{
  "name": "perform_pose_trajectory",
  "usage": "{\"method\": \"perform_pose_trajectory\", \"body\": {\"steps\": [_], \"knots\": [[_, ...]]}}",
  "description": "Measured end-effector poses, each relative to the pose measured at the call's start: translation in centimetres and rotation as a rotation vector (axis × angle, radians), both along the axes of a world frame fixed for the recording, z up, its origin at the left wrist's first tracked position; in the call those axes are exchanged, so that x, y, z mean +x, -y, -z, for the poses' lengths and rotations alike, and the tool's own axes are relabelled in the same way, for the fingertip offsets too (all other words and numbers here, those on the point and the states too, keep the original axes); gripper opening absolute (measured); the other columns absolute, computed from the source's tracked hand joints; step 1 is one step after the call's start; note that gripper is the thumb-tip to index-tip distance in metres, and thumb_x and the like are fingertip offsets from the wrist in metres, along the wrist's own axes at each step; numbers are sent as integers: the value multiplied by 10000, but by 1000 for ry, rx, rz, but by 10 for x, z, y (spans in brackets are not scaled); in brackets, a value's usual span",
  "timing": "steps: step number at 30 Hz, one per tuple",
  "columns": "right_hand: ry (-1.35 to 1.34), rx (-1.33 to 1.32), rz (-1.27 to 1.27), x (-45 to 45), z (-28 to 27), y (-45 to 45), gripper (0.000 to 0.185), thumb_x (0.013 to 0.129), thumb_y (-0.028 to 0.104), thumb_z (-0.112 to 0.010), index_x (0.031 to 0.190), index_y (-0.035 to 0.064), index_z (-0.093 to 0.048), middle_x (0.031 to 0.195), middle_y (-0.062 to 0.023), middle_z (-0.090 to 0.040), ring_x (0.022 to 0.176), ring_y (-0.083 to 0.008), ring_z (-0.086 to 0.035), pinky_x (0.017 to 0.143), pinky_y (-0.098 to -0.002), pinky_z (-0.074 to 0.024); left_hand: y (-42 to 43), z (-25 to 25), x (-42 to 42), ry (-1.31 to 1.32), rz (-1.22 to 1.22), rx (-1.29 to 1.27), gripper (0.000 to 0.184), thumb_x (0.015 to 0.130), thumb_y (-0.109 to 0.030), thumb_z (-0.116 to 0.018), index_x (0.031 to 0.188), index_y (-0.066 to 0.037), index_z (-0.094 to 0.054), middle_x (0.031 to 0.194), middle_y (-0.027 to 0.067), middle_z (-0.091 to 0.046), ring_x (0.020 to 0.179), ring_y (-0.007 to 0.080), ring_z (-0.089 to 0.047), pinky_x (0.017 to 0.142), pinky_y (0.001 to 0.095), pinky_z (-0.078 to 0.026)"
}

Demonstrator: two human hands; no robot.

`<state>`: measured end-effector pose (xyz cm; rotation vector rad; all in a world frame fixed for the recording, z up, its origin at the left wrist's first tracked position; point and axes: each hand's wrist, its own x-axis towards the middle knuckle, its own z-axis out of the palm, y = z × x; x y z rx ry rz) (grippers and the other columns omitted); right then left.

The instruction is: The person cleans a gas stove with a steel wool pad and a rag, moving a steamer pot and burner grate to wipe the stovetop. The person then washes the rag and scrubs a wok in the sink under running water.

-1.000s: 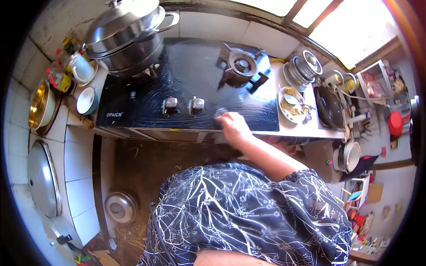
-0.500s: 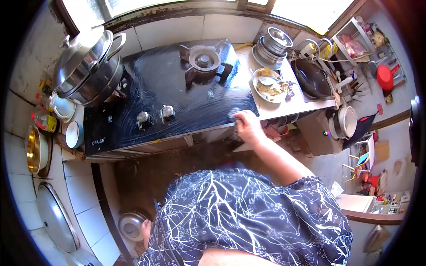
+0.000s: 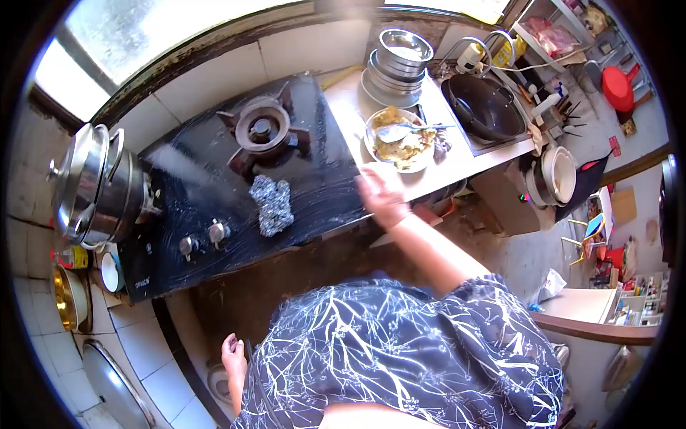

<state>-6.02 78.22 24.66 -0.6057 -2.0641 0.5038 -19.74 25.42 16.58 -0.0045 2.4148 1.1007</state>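
Observation:
A grey steel wool scouring pad (image 3: 272, 206) lies on the wet, streaked black glass of the gas stove (image 3: 321, 193), just in front of the burner (image 3: 261, 134). My right hand (image 3: 384, 196) is over the stove's right edge, slightly blurred, its fingers apart and nothing in them. Just beyond it stands a plate of food (image 3: 420, 166) with a metal spoon (image 3: 400, 131) lying across the top. My left hand (image 3: 234, 355) hangs low beside my body, loosely bent and holding nothing, with thumb and fingers apart.
A large steel steamer pot (image 3: 100, 189) stands at the stove's left end. Stacked metal bowls (image 3: 401, 64) stand behind the plate. To the right, a dark wok (image 3: 486, 107) rests in the sink area. A big lid (image 3: 118, 386) leans at lower left.
The scouring pad has left my right hand and now lies on the stove. That hand has opened by the plate. My view has turned to the right, and my left hand has risen slightly.

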Motion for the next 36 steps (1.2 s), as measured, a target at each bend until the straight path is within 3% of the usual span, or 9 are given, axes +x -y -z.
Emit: {"method": "perform_pose_trajectory", "body": {"steps": [2, 7, 9, 13, 21, 26, 30, 33, 36], "knots": [[-264, -792, 157, 42, 66, -58, 195, 878, 130, -566, 1040, 22, -579, 849, -71, -598, 717, -108, -541, 645, -244, -447, -12, -1, 2, 3, -37, 14, 324, 840, -59, -584, 1151, 7, -524, 1090, 113, -578, 1005, 180, -558, 903, 291, -426], [392, -231, 742, 123, 134, -189, 495, 755, 260, -655, 1178, 38, -522, 1081, -206, -562, 1022, -295, -552, 903, -359, -425, -54, -32, 9, -72, -47, 130, 285, 854, -18, -556, 1135, 12, -524, 1035, 70, -579, 933, 137, -558, 862, 261, -437], [350, -576, 699, 120, 136, -220, 513, 765, 290, -635, 1177, 4, -528, 1220, -171, -520, 1124, -309, -485, 971, -369, -369, -86, -54, 10, -111, -28, 151, 274, 859, 0, -538, 1132, 7, -524, 1026, 69, -578, 944, 131, -552, 864, 252, -434], [402, -782, 559, 110, 116, -233, 510, 658, 267, -697, 1098, 27, -601, 938, -135, -665, 868, -231, -636, 810, -315, -478, -126, -74, 9, -149, 29, 167, 278, 859, 4, -535, 1136, 8, -522, 1038, 73, -573, 950, 136, -552, 875, 255, -432], [693, -1003, 579, 131, 18, -226, 335, 673, 258, -655, 910, 25, -610, 826, -180, -653, 785, -252, -648, 714, -341, -486, -152, -76, 24, -153, 28, 113, 281, 855, 4, -536, 1135, 15, -520, 1058, 79, -566, 971, 150, -550, 888, 268, -431], [868, -809, 451, 143, -5, -214, 335, 671, 181, -604, 965, 20, -616, 922, -191, -646, 895, -292, -628, 789, -354, -477, -164, -86, 22, -250, 26, 182, 297, 847, 12, -546, 1143, -6, -525, 1050, 76, -575, 958, 139, -555, 850, 247, -436], [239, -1369, -254, 140, -16, -188, 301, 712, 101, -700, 971, 14, -575, 783, -49, -615, 668, -106, -580, 606, -220, -463, -193, -114, 3, -372, 162, 212, 313, 823, 19, -581, 1132, -2, -532, 1082, 80, -567, 992, 149, -554, 852, 255, -434], [107, -1313, -414, 103, -41, -132, 288, 784, 131, -678, 1030, 31, -568, 819, -52, -625, 718, -118, -584, 660, -242, -478, -230, -145, -17, -447, 332, 312, 362, 787, -2, -628, 1135, 1, -531, 1134, 91, -550, 1030, 171, -545, 872, 278, -423], [394, -1152, -525, 54, -67, -79, 260, 810, 140, -647, 1045, 61, -568, 817, -52, -630, 716, -133, -575, 674, -263, -472, -274, -169, -31, -367, 612, 414, 508, 770, -58, -655, 1237, -15, -457, 1232, 110, -507, 1144, 214, -493, 954, 320, -369]]}}
